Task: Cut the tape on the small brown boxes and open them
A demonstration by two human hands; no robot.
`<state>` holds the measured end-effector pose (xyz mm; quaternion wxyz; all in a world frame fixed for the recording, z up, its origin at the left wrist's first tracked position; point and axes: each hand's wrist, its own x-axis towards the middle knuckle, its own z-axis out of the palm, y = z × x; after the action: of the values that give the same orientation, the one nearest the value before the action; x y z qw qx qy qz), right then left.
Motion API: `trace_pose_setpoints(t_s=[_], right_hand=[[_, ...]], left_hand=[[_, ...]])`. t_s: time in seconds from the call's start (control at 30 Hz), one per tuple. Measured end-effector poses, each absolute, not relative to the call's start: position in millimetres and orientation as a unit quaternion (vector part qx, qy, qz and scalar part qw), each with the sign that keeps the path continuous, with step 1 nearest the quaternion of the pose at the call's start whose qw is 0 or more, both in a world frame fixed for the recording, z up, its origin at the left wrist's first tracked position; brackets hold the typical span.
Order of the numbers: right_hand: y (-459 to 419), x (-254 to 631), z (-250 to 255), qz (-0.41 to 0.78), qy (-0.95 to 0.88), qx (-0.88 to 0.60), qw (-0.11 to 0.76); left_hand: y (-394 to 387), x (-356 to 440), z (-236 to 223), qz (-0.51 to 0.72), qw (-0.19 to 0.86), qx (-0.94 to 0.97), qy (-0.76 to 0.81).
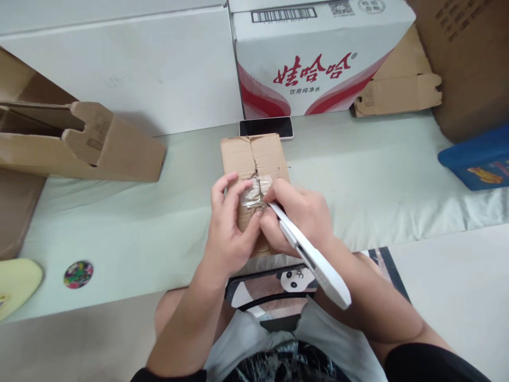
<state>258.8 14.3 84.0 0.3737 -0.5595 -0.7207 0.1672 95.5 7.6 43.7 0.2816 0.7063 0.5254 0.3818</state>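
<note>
A small brown cardboard box (254,156) lies on the pale sheet in front of me, its top seam closed with crumpled clear tape (254,191). My left hand (228,225) presses on the box's left side, fingers curled over the top by the tape. My right hand (300,215) grips a white utility knife (314,257), its tip at the taped seam in the middle of the box.
A black phone (265,127) lies just behind the box. A white carton with red print (314,58) and another white carton (131,63) stand at the back. Open brown cartons (79,143) lie left, a blue item (479,159) right, a round sticker (78,274) near left.
</note>
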Motion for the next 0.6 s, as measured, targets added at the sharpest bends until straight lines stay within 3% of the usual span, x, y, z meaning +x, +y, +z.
trace_pose_setpoints(t_s=[0.17, 0.6], right_hand=[[15, 261, 85, 0.193, -0.722, -0.541, 0.385], [7, 269, 82, 0.284, -0.692, -0.415, 0.519]], left_hand=[[7, 95, 43, 0.383, 0.279, 0.709, 0.523], [9, 86, 44, 0.389, 0.322, 0.695, 0.512]])
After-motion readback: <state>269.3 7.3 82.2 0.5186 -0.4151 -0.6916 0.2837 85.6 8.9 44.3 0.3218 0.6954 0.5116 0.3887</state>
